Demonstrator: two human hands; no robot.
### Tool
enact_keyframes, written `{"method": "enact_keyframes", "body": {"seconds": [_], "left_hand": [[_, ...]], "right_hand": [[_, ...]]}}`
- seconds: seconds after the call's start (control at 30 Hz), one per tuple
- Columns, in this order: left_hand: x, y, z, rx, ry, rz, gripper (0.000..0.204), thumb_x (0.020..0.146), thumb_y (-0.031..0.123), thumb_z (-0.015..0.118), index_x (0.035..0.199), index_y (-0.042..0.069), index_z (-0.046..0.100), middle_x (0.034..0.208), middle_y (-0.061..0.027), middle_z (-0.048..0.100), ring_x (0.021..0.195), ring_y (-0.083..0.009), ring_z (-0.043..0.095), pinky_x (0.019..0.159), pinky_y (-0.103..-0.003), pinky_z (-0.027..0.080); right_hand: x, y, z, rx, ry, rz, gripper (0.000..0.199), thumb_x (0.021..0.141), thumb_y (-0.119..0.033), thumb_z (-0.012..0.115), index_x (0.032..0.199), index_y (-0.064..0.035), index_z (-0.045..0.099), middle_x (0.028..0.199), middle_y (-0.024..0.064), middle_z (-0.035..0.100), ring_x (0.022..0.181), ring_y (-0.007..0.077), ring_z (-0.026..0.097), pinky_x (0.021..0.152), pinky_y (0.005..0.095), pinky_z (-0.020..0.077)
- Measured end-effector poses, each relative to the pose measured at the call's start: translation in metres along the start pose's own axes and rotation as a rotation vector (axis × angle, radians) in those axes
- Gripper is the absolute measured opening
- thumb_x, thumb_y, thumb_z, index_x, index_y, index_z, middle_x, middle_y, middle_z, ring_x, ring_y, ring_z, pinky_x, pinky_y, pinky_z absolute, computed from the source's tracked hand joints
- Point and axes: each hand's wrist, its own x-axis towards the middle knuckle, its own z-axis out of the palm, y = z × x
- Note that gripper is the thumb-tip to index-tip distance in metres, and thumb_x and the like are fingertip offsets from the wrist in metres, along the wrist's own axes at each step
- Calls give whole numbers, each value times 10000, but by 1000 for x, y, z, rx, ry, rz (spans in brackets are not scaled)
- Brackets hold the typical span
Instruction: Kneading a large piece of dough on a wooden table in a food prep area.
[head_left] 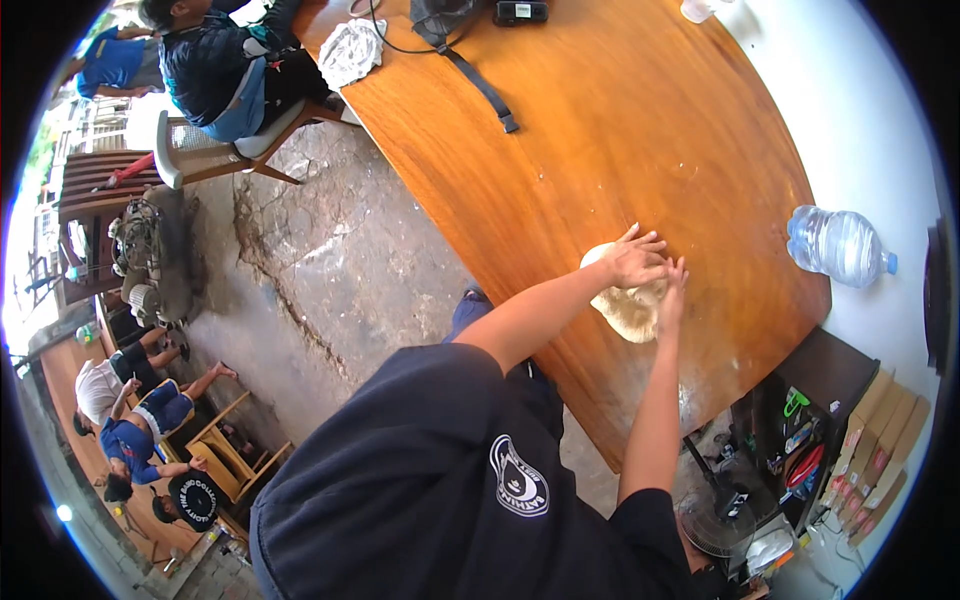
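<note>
At the far left, several people (135, 425) sit low on the ground beside small wooden stools (225, 460), and higher up another person (215, 60) sits in a pale plastic chair (200, 145) on the cracked concrete floor (330, 270). A crumpled white cloth (352, 52) lies at the near corner of the big wooden worktop (600, 130), with a black strap (480, 85) trailing across the boards beside it. Toward the middle of the worktop sits a flat round of pale dough (625, 310), lying on the wood near the edge closest to the person. The left hand (637, 262) rests on the dough's upper part, its grip spread wide with the fingers splayed flat, pressing down rather than closing round anything. Just to its right the right hand (672, 298) lies along the dough's right edge, fingers straight and together, its grip likewise open and flat against the dough. Both forearms reach in from the dark shirt below. Further right, a clear plastic water jug (835, 245) lies on its side on a white surface, its contents hard to tell. Below it, a dark shelf (800, 440) holds small coloured items, and brown cardboard boxes (880, 450) stand in a row beside it.
</note>
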Motion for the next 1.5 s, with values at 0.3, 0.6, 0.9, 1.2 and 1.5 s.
{"method": "enact_keyframes", "body": {"seconds": [0.3,0.6,0.9,1.2,1.5], "left_hand": [[-58,45,18,-107,285,-183,378,974,282,540,1292,90,609,1227,-161,625,1157,-349,552,997,-474,429],[-33,-11,-79,-519,305,-455,440,996,405,501,1201,54,670,1093,-196,700,1068,-360,656,937,-425,500],[15,-12,-27,1,351,51,550,1047,422,378,1352,0,554,1389,-209,552,1334,-367,473,1106,-421,388],[-121,19,2,29,11,209,592,963,365,470,1417,-14,484,1529,-177,412,1428,-364,363,1186,-494,259],[32,-2,11,235,209,234,573,956,372,443,1449,83,485,1543,-169,393,1448,-366,322,1206,-537,159]], "right_hand": [[-100,44,2,764,329,497,596,1045,-385,377,1421,77,417,1509,250,381,1379,311,401,1135,427,314],[-127,-85,41,-296,-208,-219,850,917,-500,549,1439,137,341,1533,385,236,1469,491,178,1198,546,137],[34,-49,-2,87,454,-41,378,1040,-299,439,1149,-15,664,1009,150,714,908,323,686,790,434,526],[-139,-65,34,35,228,-83,572,1042,-360,318,1432,35,453,1442,195,514,1363,392,450,1144,495,319],[-2,-33,29,-248,284,16,572,1013,-409,379,1487,-93,430,1563,176,361,1447,377,323,1155,511,253]]}}
